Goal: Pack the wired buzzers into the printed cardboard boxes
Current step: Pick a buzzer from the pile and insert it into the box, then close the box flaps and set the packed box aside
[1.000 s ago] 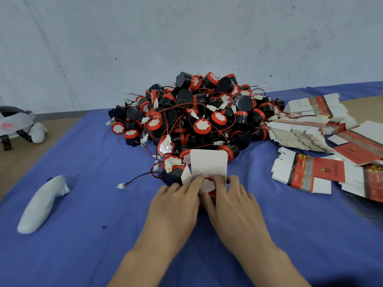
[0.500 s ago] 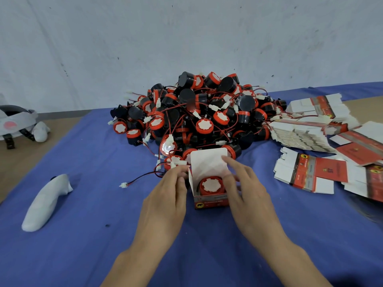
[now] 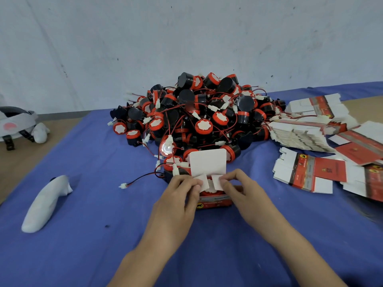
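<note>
A small red printed cardboard box (image 3: pixel 214 201) stood on the blue cloth-covered surface (image 3: pixel 103 235), at the 6 o'clock foot of a big heap of black-and-red wired buzzers (image 3: pixel 199 119). Its broad white lid flap (image 3: pixel 207 163) stood upright at the box's 12 o'clock edge. The left hand (image 3: pixel 178 195) pinched the small white side flap (image 3: pixel 202 183) at 9 o'clock, thumb and fingertips curled on it, while the right hand (image 3: pixel 246 193) pinched the matching flap (image 3: pixel 216 181) at 3 o'clock – the two flaps were bent inward, nearly meeting over the opening. Below them a red-rimmed buzzer (image 3: pixel 210 192) sat inside the box, only partly seen. Flat red-and-white box blanks (image 3: pixel 310 175) lay spread at about 2 o'clock from the box, near the heap. Well apart at 9 o'clock lay a white, elongated plastic object (image 3: pixel 44 204).
</note>
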The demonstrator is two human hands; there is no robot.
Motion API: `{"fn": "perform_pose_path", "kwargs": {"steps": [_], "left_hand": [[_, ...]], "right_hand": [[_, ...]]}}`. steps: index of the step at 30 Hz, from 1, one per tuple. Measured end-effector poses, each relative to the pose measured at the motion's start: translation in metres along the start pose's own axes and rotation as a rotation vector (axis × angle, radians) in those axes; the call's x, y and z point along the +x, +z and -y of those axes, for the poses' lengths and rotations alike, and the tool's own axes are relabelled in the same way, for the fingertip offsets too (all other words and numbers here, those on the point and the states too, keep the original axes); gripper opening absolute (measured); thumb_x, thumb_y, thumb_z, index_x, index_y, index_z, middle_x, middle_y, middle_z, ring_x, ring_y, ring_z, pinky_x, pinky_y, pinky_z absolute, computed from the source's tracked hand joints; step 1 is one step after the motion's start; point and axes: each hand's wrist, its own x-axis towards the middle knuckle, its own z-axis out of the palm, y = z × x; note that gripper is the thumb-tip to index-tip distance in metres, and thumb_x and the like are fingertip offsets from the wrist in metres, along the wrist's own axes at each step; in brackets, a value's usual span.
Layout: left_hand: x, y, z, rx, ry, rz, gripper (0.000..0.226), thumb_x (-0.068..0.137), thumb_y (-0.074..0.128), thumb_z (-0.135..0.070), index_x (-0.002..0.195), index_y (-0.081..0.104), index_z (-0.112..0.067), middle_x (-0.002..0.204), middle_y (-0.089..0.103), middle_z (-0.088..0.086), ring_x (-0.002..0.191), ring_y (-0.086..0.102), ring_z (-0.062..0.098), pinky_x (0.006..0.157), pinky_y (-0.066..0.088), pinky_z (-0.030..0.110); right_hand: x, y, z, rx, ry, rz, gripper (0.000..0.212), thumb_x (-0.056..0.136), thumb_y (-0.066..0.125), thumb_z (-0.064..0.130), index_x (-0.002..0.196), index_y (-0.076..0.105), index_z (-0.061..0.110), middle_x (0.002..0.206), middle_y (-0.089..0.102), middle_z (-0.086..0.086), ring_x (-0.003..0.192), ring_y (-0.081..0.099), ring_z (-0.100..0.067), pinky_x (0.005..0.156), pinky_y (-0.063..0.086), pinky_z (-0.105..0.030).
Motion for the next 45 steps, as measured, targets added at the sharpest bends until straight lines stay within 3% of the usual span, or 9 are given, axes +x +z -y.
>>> {"fn": "perform_pose_path", "kwargs": {"steps": [4,11,16,20,25,29,33,38,45], "left_hand": [[0.002,0.007,0.001,-0.007,-0.016,-0.011,0.030,0.103,0.044,-0.038,0.118,0.066,-0.026,0.123,0.040,-0.032,0.110,0.053,-0.004,0.080,0.055,0.027],[0.007,0.009,-0.003,-0.114,-0.009,-0.030,0.019,0.104,0.048,-0.029,0.106,0.066,-0.026,0.133,0.042,-0.037,0.114,0.052,-0.005,0.079,0.052,0.021],[0.010,0.010,-0.004,-0.244,-0.091,-0.092,0.018,0.100,0.057,-0.014,0.099,0.060,-0.032,0.110,0.057,-0.020,0.097,0.056,-0.006,0.073,0.046,0.010],[0.013,0.009,-0.007,-0.449,-0.200,-0.102,0.027,0.098,0.058,-0.011,0.107,0.052,-0.037,0.106,0.060,-0.013,0.086,0.056,-0.001,0.071,0.048,0.010],[0.018,0.006,-0.007,-0.539,-0.211,-0.065,0.043,0.098,0.055,-0.008,0.123,0.049,-0.043,0.103,0.062,-0.025,0.087,0.058,0.000,0.071,0.050,0.010],[0.020,0.007,-0.003,-0.467,-0.179,-0.043,0.030,0.101,0.049,-0.004,0.103,0.064,-0.029,0.098,0.066,-0.013,0.089,0.060,0.006,0.071,0.051,0.014],[0.018,0.009,0.003,-0.365,-0.179,-0.032,0.046,0.102,0.038,0.003,0.092,0.067,-0.031,0.106,0.065,-0.010,0.096,0.061,0.001,0.070,0.051,0.014],[0.014,0.009,0.006,-0.333,-0.177,-0.019,0.036,0.103,0.045,-0.011,0.091,0.068,-0.037,0.103,0.066,-0.020,0.095,0.060,-0.006,0.067,0.047,0.010],[0.008,-0.001,0.010,-0.151,-0.023,0.134,0.016,0.095,0.057,-0.046,0.110,0.061,-0.043,0.132,0.046,-0.038,0.122,0.049,0.003,0.091,0.045,0.020]], "right_hand": [[0.004,0.004,-0.003,-0.030,0.000,-0.039,0.006,0.101,0.058,0.034,0.096,0.062,0.034,0.110,0.066,0.020,0.094,0.065,0.001,0.073,0.053,-0.018],[0.005,0.000,-0.003,-0.005,-0.085,0.010,0.018,0.104,0.052,0.026,0.095,0.067,0.032,0.122,0.057,0.028,0.099,0.059,0.011,0.077,0.047,-0.007],[0.006,-0.004,-0.004,0.034,-0.071,0.028,0.022,0.104,0.052,0.018,0.095,0.069,0.029,0.120,0.059,0.024,0.100,0.060,0.002,0.078,0.045,-0.008],[0.008,-0.004,-0.007,0.062,-0.023,0.026,0.014,0.103,0.055,0.023,0.096,0.057,0.035,0.079,0.065,0.023,0.066,0.055,0.004,0.053,0.041,-0.014],[0.009,-0.003,-0.007,0.147,-0.034,0.032,0.034,0.102,0.055,0.018,0.121,0.048,0.046,0.110,0.065,0.028,0.096,0.065,-0.002,0.080,0.056,-0.021],[0.008,-0.006,-0.006,0.078,-0.053,0.077,0.033,0.103,0.052,0.020,0.106,0.058,0.053,0.099,0.071,0.024,0.085,0.065,-0.010,0.071,0.053,-0.024],[0.010,-0.005,-0.014,0.066,-0.038,0.076,0.035,0.106,0.048,0.019,0.096,0.063,0.049,0.093,0.074,0.010,0.080,0.067,-0.009,0.065,0.049,-0.017],[0.009,-0.004,-0.018,0.064,-0.073,0.068,0.051,0.107,0.039,0.005,0.093,0.067,0.045,0.114,0.060,0.034,0.106,0.057,0.008,0.083,0.046,-0.009],[-0.001,-0.011,-0.012,-0.091,-0.182,0.174,0.016,0.104,0.052,0.031,0.114,0.062,0.039,0.140,0.042,0.038,0.113,0.056,0.007,0.092,0.050,-0.020]]}}
